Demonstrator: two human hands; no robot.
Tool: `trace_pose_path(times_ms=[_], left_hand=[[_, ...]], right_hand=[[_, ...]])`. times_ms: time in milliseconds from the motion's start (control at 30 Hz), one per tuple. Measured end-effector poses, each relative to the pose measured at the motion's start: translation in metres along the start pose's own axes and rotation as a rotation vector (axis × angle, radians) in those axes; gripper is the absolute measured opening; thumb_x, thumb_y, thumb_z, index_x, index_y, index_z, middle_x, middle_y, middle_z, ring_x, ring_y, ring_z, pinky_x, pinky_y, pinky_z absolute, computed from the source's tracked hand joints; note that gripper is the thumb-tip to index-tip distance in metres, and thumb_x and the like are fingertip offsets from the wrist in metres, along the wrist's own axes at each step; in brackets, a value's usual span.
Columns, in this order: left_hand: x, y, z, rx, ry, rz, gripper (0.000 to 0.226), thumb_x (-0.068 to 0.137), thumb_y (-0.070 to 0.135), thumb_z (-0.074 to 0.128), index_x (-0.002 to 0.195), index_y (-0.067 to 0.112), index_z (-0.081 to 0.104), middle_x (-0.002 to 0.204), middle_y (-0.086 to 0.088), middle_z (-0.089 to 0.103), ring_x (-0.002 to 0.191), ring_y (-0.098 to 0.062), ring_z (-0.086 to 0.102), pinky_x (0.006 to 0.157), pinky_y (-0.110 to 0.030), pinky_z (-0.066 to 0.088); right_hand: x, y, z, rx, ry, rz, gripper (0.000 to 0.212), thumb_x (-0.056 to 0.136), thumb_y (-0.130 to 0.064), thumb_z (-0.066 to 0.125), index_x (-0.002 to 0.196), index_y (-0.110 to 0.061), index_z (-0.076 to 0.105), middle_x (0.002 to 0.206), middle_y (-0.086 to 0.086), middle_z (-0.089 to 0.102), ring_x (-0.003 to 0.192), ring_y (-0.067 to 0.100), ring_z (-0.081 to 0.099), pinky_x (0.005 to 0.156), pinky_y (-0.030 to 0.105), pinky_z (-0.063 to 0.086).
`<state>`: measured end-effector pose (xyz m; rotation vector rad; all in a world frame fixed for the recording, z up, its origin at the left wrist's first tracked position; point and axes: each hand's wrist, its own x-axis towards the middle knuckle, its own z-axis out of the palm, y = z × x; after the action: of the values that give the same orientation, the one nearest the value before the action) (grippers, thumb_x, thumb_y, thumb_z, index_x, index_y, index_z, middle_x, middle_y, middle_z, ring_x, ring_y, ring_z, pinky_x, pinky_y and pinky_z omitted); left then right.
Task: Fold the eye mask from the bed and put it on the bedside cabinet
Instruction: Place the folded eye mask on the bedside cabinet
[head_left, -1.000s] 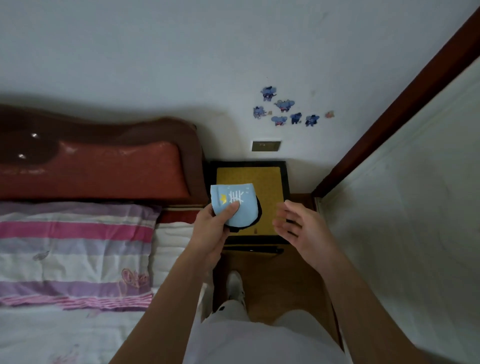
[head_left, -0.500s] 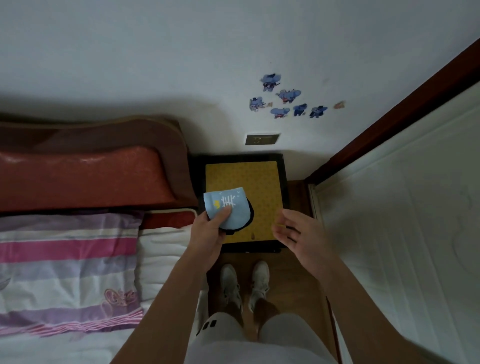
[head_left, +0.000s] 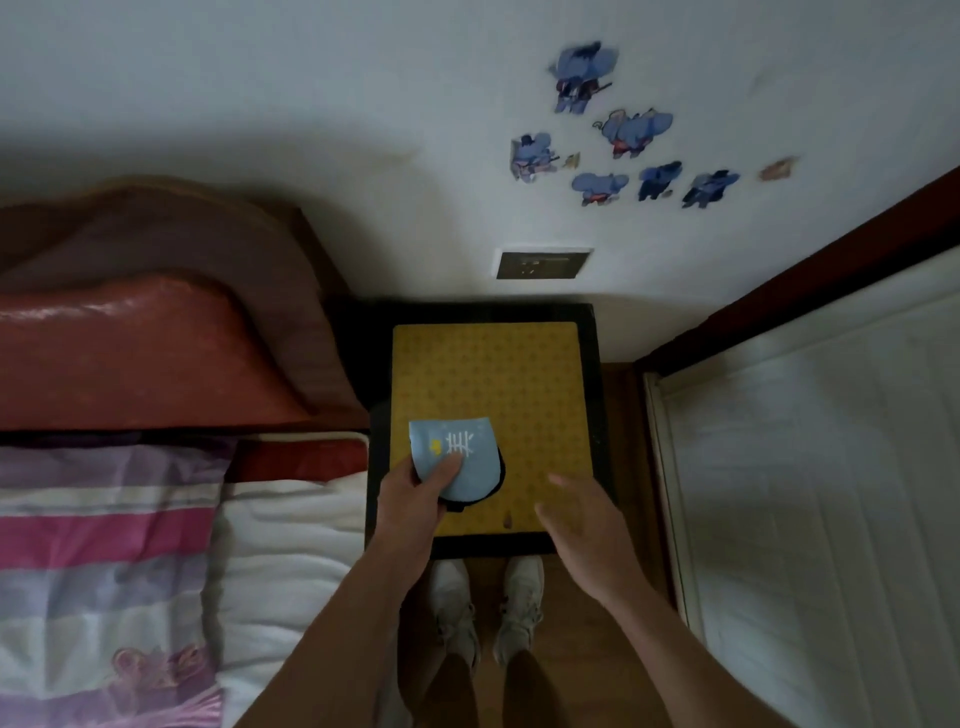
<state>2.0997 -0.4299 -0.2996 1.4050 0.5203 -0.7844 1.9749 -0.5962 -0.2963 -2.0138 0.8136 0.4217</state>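
The folded eye mask (head_left: 467, 457) is light blue with white marks, a yellow spot and a black edge. My left hand (head_left: 413, 499) pinches it at its lower left and holds it over the front left part of the bedside cabinet (head_left: 493, 384). The cabinet has a yellow patterned top in a black frame. Whether the mask touches the top I cannot tell. My right hand (head_left: 582, 519) hovers open and empty over the cabinet's front right corner, a little blurred.
The bed (head_left: 280, 540), with white bedding and a pink and purple striped quilt (head_left: 104, 545), lies left of the cabinet below a red headboard (head_left: 140, 353). A white door (head_left: 810, 509) stands at the right. My feet (head_left: 483, 608) are on the wooden floor before the cabinet.
I have stepped closer and the view has tilted down over the cabinet. My left hand has carried the mask lower over the cabinet top. My right hand stays open beside it.
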Motion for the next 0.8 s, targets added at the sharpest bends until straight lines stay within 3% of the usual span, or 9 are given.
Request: trace_pose_path(times_ms=[100,200,300,433,533,600,700,800], left_hand=[[0.032,-0.024,0.002,0.105,0.064,-0.001,0.027,0.087,0.018,0.073,0.113,0.009,0.067,0.106,-0.011,0.072,0.097,-0.028,0.070,0.065,-0.036,0.056],[0.057,-0.042,0.004,0.209,0.117,0.041,0.023,0.086,0.023,0.075,0.108,0.017,0.069,0.098,0.000,0.073,0.090,-0.018,0.071,0.058,-0.028,0.057],[0.075,-0.053,0.007,0.276,0.142,0.056,0.027,0.085,0.030,0.075,0.109,0.019,0.068,0.101,0.001,0.073,0.091,-0.016,0.069,0.063,-0.030,0.057],[0.086,-0.060,0.015,0.346,0.170,0.101,0.025,0.085,0.032,0.076,0.105,0.022,0.067,0.095,0.008,0.072,0.086,-0.008,0.068,0.054,-0.018,0.054],[0.089,-0.064,0.020,0.408,0.217,0.125,0.021,0.085,0.030,0.076,0.101,0.022,0.066,0.096,0.002,0.073,0.086,-0.013,0.068,0.064,-0.031,0.059],[0.088,-0.064,0.023,0.483,0.239,0.169,0.022,0.085,0.029,0.076,0.101,0.018,0.066,0.098,-0.003,0.073,0.085,-0.016,0.068,0.063,-0.030,0.057],[0.084,-0.060,0.026,0.603,0.244,0.245,0.037,0.086,0.030,0.074,0.116,0.012,0.062,0.106,-0.008,0.071,0.088,-0.020,0.067,0.059,-0.028,0.056],[0.078,-0.057,0.025,0.731,0.236,0.301,0.057,0.088,0.032,0.071,0.135,0.012,0.046,0.123,-0.013,0.058,0.101,-0.026,0.060,0.076,-0.043,0.059]], right_hand=[[0.019,0.035,0.016,-0.318,0.011,-0.149,0.058,0.099,-0.045,0.049,0.150,-0.021,0.036,0.159,0.003,0.034,0.148,0.018,0.025,0.117,0.033,0.027],[0.033,0.059,0.029,-0.517,0.029,-0.248,0.066,0.098,-0.049,0.047,0.154,-0.021,0.027,0.165,0.007,0.022,0.151,0.025,0.016,0.119,0.043,0.029],[0.045,0.077,0.040,-0.658,0.054,-0.302,0.074,0.097,-0.057,0.041,0.157,-0.022,0.015,0.167,0.009,0.010,0.153,0.029,0.009,0.120,0.047,0.024],[0.055,0.093,0.051,-0.735,0.064,-0.270,0.076,0.097,-0.063,0.030,0.158,-0.026,0.002,0.168,0.010,0.000,0.153,0.031,0.001,0.121,0.052,0.021],[0.057,0.101,0.055,-0.752,0.070,-0.262,0.077,0.096,-0.065,0.026,0.158,-0.027,0.000,0.168,0.010,0.001,0.153,0.031,0.000,0.120,0.053,0.021],[0.058,0.103,0.056,-0.752,0.067,-0.259,0.077,0.096,-0.066,0.026,0.158,-0.027,0.000,0.168,0.009,0.001,0.153,0.030,0.000,0.120,0.053,0.021],[0.059,0.102,0.056,-0.756,0.063,-0.255,0.077,0.096,-0.066,0.026,0.158,-0.028,0.000,0.168,0.008,0.001,0.153,0.029,0.000,0.121,0.053,0.021],[0.059,0.102,0.055,-0.747,0.057,-0.249,0.077,0.096,-0.066,0.026,0.157,-0.029,-0.001,0.168,0.007,-0.001,0.153,0.028,-0.003,0.120,0.053,0.021]])
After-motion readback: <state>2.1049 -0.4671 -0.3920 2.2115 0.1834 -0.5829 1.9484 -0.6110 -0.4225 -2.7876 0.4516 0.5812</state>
